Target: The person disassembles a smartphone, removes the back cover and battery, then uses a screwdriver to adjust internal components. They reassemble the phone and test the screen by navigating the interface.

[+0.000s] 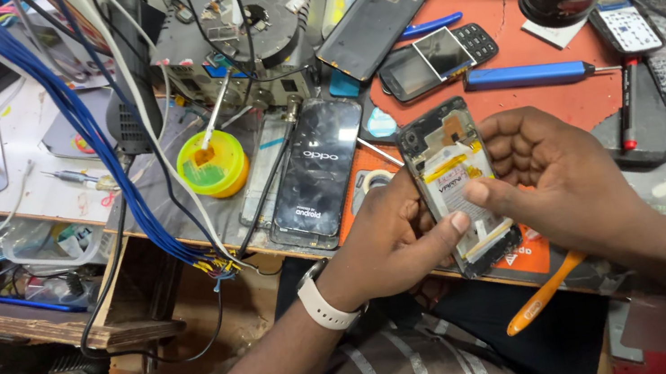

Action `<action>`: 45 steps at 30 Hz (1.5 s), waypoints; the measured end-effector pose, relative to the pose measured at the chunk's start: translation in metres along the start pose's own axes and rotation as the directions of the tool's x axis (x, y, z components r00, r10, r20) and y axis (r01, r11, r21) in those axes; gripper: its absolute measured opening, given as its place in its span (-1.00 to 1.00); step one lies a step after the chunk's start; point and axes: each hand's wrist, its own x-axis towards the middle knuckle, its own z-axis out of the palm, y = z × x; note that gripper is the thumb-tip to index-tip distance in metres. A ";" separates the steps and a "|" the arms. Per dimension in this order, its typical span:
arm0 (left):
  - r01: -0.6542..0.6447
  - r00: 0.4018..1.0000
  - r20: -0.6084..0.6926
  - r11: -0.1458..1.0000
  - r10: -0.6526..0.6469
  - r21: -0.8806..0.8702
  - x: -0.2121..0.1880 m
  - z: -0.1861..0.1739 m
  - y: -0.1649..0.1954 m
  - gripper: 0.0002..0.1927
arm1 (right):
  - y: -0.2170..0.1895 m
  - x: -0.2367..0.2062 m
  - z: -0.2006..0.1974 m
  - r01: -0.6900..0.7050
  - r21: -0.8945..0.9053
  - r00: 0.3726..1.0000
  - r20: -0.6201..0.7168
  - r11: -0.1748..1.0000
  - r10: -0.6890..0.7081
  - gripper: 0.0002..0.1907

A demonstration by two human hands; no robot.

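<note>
Blue screwdriver (528, 75), yellow flux tin (212, 164)

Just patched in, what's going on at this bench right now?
A person holds an opened smartphone, back cover off and battery showing, in both hands over a cluttered repair bench. The left hand grips its left edge, thumb across the battery; the right hand holds its right side. A dark phone lies face up on the bench beside a blue screwdriver.

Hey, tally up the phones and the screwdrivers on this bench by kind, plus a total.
Opened phone held in both hands: 1
Black smartphones lying flat: 2
Keypad phones: 2
Blue-handled screwdriver: 1
Total: 6
</note>
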 end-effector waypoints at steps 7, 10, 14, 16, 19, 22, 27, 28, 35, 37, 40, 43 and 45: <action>-0.065 0.996 0.070 0.994 0.059 0.084 0.001 -0.001 0.003 -0.40 | -0.008 0.007 -0.005 -0.013 0.131 1.000 0.030 0.991 0.009 -0.71; -0.025 0.997 0.075 1.000 0.025 0.006 -0.002 -0.001 0.002 -0.43 | -0.010 0.005 -0.011 -0.004 0.059 0.999 0.049 0.998 0.002 -0.69; -0.012 0.994 0.104 0.998 0.018 -0.060 -0.003 -0.002 -0.002 -0.44 | -0.005 0.004 -0.018 -0.014 -0.064 0.999 0.037 0.998 0.016 -0.68; -0.023 0.993 0.110 0.993 0.036 -0.118 -0.004 -0.002 -0.004 -0.44 | 0.001 0.006 -0.021 -0.008 -0.068 0.999 0.051 0.998 0.011 -0.69; -0.009 0.995 0.098 0.990 0.023 -0.138 -0.005 -0.002 -0.006 -0.44 | 0.010 0.008 -0.024 0.009 0.088 0.995 0.103 0.996 -0.018 -0.63; 0.068 0.997 0.044 0.930 -0.056 -0.360 -0.003 -0.001 -0.012 -0.47 | 0.013 0.004 -0.028 -0.078 0.052 0.979 0.194 0.996 0.067 -0.56; -0.137 0.990 -0.039 0.923 0.132 -0.359 -0.003 -0.001 -0.021 -0.41 | 0.009 0.007 -0.024 -0.194 0.337 0.946 0.313 0.921 0.085 -0.54; -0.200 0.980 -0.044 0.937 0.196 -0.287 -0.003 -0.001 -0.022 -0.41 | 0.009 0.008 -0.020 -0.227 0.438 0.944 0.319 0.870 0.086 -0.53; -0.176 0.981 0.023 0.932 0.193 -0.318 0.003 -0.003 -0.015 -0.19 | 0.004 -0.004 0.008 -0.090 0.240 0.965 0.262 0.966 0.025 -0.56; -0.159 0.985 0.010 0.923 0.174 -0.351 0.005 -0.003 -0.013 -0.15 | -0.002 -0.010 0.010 -0.130 -0.102 0.970 0.192 0.986 0.147 -0.62; -0.124 0.992 -0.050 0.931 0.114 -0.343 0.004 -0.002 -0.012 -0.20 | -0.009 -0.014 0.008 -0.101 -0.148 0.972 0.197 0.984 0.130 -0.71; -0.125 0.987 -0.131 0.965 0.096 -0.232 0.008 0.000 -0.011 -0.32 | -0.010 -0.011 -0.001 -0.140 -0.029 0.954 0.264 0.990 0.142 -0.66; -0.108 0.988 -0.133 0.973 0.082 -0.204 0.011 0.001 -0.010 -0.34 | -0.005 -0.006 -0.008 -0.182 0.059 0.939 0.305 0.981 0.156 -0.65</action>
